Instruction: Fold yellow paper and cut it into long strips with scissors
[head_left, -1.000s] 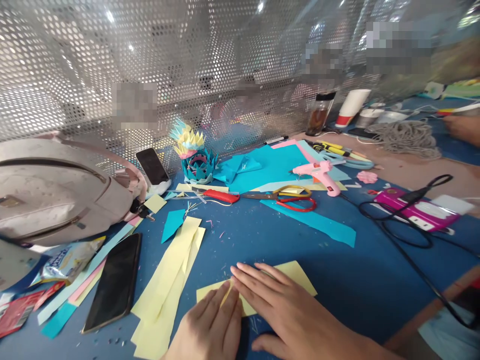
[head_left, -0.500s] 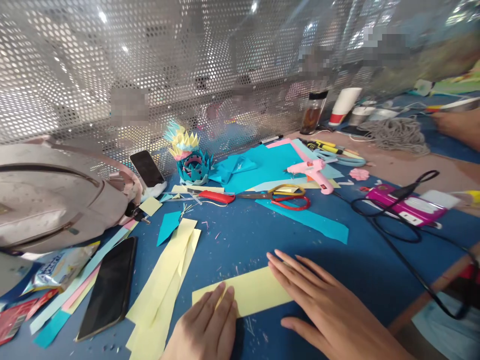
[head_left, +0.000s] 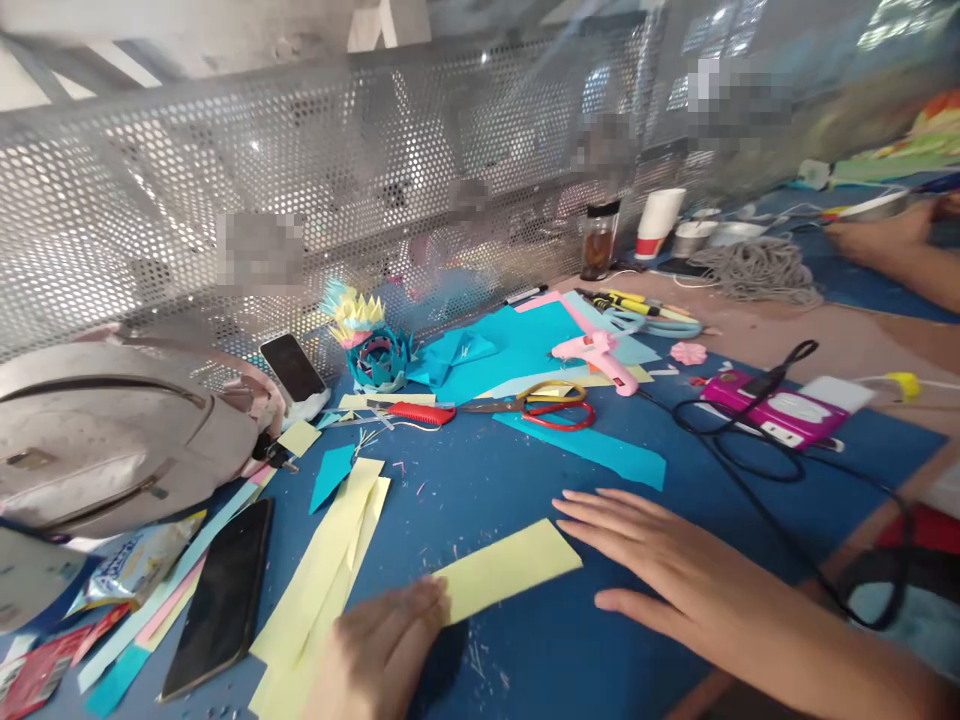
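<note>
A pale yellow paper strip [head_left: 510, 568] lies slanted on the blue table in front of me. My left hand [head_left: 394, 635], slightly blurred, has its fingers together and gripping the strip's left end, which they hide. Just off the right end, my right hand [head_left: 645, 550] is open, fingers stretched out and thumb apart, holding nothing. Left of my left hand, several longer yellow strips [head_left: 322, 590] overlap. Beyond the hands lie a turquoise strip [head_left: 592, 450], scissors [head_left: 559, 408] with yellow and red handles, and a red cutter [head_left: 421, 413].
A pink glue gun [head_left: 600, 355], a magenta power strip [head_left: 776, 408] with black cable, and a folded-paper piece [head_left: 375, 350] stand farther back. At left are a phone [head_left: 221, 600] and backpack [head_left: 127, 430]. Another person's hand [head_left: 885, 235] shows at far right.
My left hand has moved left to the strip's end and its fingers have drawn together. My right hand has come off the strip and shifted right. The view has tilted.
</note>
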